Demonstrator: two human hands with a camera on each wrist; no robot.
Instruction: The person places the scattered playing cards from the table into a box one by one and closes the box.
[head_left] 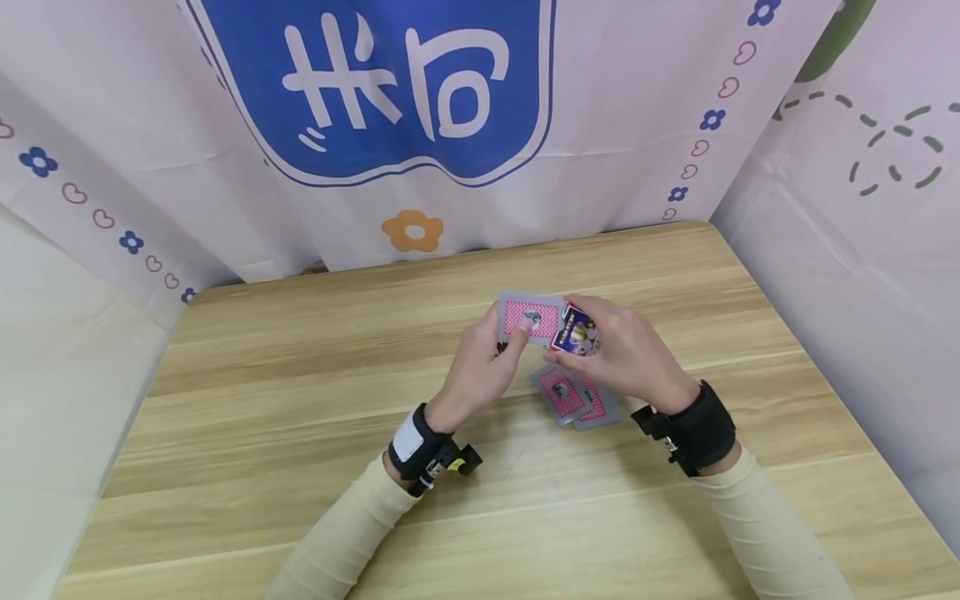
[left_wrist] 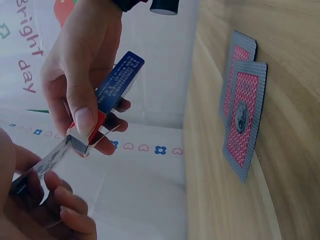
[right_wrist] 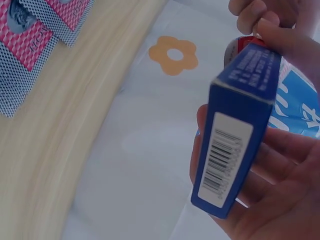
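Note:
My left hand (head_left: pixel 474 360) pinches a playing card (head_left: pixel 549 312), or a stack of them, red patterned back up, thumb on top. The purple-blue card box (head_left: pixel 577 332) is gripped between thumb and fingers of my right hand (head_left: pixel 633 352). Its open, red-edged end faces the cards, and in the left wrist view their edge meets the box mouth; how far inside they reach cannot be told. The right wrist view shows the barcode end of the box (right_wrist: pixel 227 155). Below the hands, two overlapping playing cards (head_left: pixel 561 395) lie face down on the table.
The wood-grain table (head_left: pixel 300 400) extends around the hands. Behind it hangs a white cloth (head_left: pixel 615 150) with a blue sign and an orange flower (head_left: pixel 412 231). More white cloth (head_left: pixel 847 250) borders the right side.

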